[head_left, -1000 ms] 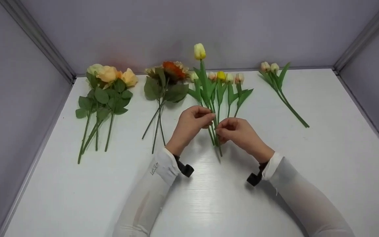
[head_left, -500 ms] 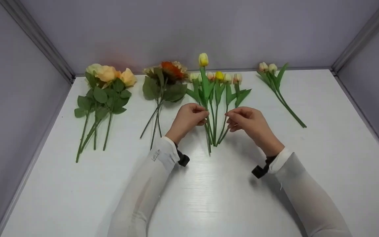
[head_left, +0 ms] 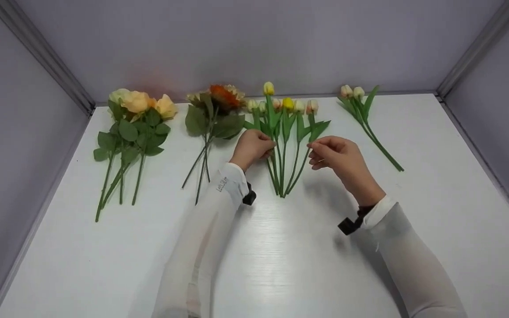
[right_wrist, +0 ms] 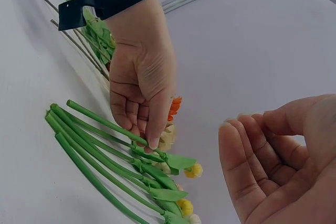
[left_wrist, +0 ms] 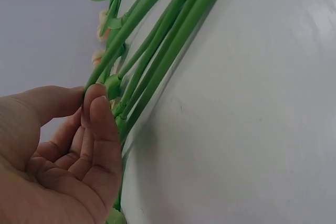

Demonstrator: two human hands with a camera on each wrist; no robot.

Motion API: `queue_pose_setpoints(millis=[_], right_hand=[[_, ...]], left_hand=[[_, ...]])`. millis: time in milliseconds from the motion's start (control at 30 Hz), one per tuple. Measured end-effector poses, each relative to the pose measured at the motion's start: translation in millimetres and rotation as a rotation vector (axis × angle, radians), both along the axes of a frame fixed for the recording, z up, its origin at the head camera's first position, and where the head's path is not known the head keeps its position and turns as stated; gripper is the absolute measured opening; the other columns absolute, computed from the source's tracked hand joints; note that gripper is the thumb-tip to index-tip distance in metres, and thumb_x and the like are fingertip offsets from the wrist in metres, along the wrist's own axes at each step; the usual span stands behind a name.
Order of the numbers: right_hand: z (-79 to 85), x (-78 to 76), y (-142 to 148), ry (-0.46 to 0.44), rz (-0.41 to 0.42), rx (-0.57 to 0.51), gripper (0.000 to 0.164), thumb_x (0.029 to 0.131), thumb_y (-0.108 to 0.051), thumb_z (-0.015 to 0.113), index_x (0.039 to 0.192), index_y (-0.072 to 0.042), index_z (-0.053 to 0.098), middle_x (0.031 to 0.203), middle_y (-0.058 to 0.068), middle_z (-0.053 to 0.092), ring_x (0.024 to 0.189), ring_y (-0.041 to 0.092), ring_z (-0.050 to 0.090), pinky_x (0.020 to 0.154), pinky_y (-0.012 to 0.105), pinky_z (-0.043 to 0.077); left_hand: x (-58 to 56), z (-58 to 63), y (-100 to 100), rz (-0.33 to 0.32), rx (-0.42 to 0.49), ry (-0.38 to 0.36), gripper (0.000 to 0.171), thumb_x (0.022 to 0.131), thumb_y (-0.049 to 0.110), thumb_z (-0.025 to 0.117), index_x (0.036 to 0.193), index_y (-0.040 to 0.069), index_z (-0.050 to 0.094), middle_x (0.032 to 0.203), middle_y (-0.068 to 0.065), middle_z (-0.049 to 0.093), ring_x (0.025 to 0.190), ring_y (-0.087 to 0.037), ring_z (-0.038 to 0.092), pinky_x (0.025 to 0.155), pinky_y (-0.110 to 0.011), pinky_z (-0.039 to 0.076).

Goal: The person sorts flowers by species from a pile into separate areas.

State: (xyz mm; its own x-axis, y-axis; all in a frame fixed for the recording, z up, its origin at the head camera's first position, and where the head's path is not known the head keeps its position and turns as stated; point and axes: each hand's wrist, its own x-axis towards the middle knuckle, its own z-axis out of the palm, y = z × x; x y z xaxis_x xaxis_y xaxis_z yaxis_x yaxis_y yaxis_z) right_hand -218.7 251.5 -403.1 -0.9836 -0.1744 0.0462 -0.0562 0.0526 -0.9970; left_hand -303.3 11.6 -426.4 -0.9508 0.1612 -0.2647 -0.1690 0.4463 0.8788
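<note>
A yellow tulip (head_left: pixel 268 88) is held by my left hand (head_left: pixel 253 148), which pinches its stem between thumb and fingertips. In the left wrist view the pinched stem (left_wrist: pixel 137 18) slants up and away from the left hand (left_wrist: pixel 68 150). Several other tulips lie beside and beneath it, among them a deeper yellow tulip (head_left: pixel 288 104) and a pink tulip (head_left: pixel 312 107), with stems converging toward me. My right hand (head_left: pixel 340 159) hovers just right of that pink tulip's stem. Seen from the right wrist, the right hand (right_wrist: pixel 278 156) has loosely curled fingers and nothing between them.
Peach and cream roses (head_left: pixel 136 101) lie at the left of the white table (head_left: pixel 104 265). Between them and the tulips is a bunch with an orange flower (head_left: pixel 224 96). Two pale tulips (head_left: pixel 358 92) lie at the right. A grey wall (head_left: pixel 254 39) borders the table's back.
The left hand has lowered the yellow tulip toward the others and moved slightly away from me. The right hand has withdrawn from the stems to the right, its fingers now empty.
</note>
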Motion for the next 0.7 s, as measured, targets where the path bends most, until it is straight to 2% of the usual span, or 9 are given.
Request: queue_pose_setpoints(millis=[233, 400, 500, 633, 700], right_hand=[[-1.3, -2.4, 0.1, -0.003, 0.009, -0.003, 0.039, 0.099, -0.034, 0.071, 0.115, 0.002, 0.071, 0.1, 0.017, 0.069, 0.087, 0.026, 0.069, 0.077, 0.035, 0.061], [-3.3, -2.9, -0.2, 0.008, 0.013, -0.019, 0.035, 0.099, -0.031, 0.071, 0.114, 0.001, 0.071, 0.098, 0.017, 0.069, 0.086, 0.025, 0.069, 0.076, 0.035, 0.061], [-5.4, -3.0, 0.3, 0.019, 0.015, -0.017, 0.035, 0.099, -0.03, 0.071, 0.114, 0.002, 0.071, 0.098, 0.017, 0.068, 0.086, 0.025, 0.068, 0.076, 0.036, 0.061], [-8.2, -4.0, 1.3, 0.02, 0.009, 0.01, 0.037, 0.099, -0.032, 0.07, 0.114, 0.001, 0.071, 0.098, 0.019, 0.068, 0.086, 0.026, 0.068, 0.076, 0.036, 0.061], [-10.0, -5.4, 2.1, 0.013, 0.005, 0.026, 0.038, 0.099, -0.033, 0.07, 0.115, 0.002, 0.071, 0.098, 0.019, 0.068, 0.085, 0.025, 0.069, 0.076, 0.036, 0.061]], left_hand=[[-1.2, -5.5, 1.4, 0.016, -0.015, -0.008, 0.016, 0.097, 0.016, 0.072, 0.105, 0.003, 0.076, 0.088, -0.007, 0.072, 0.075, -0.019, 0.068, 0.07, -0.033, 0.057], [-0.2, -6.9, 2.6, 0.023, 0.01, -0.045, 0.03, 0.097, 0.015, 0.073, 0.124, 0.004, 0.067, 0.101, -0.008, 0.071, 0.083, -0.019, 0.071, 0.076, -0.034, 0.059], [0.5, -5.4, 1.5, 0.02, 0.015, -0.055, 0.033, 0.098, 0.017, 0.073, 0.128, 0.004, 0.066, 0.102, -0.008, 0.071, 0.084, -0.02, 0.071, 0.076, -0.035, 0.059], [4.5, 0.1, -4.2, 0.013, 0.0, -0.013, 0.032, 0.099, 0.023, 0.071, 0.127, 0.007, 0.066, 0.104, -0.006, 0.069, 0.088, -0.021, 0.069, 0.079, -0.039, 0.058], [9.4, 4.0, -8.5, -0.009, -0.013, 0.045, 0.033, 0.1, 0.026, 0.069, 0.128, 0.009, 0.065, 0.109, -0.004, 0.068, 0.093, -0.02, 0.068, 0.081, -0.039, 0.057]])
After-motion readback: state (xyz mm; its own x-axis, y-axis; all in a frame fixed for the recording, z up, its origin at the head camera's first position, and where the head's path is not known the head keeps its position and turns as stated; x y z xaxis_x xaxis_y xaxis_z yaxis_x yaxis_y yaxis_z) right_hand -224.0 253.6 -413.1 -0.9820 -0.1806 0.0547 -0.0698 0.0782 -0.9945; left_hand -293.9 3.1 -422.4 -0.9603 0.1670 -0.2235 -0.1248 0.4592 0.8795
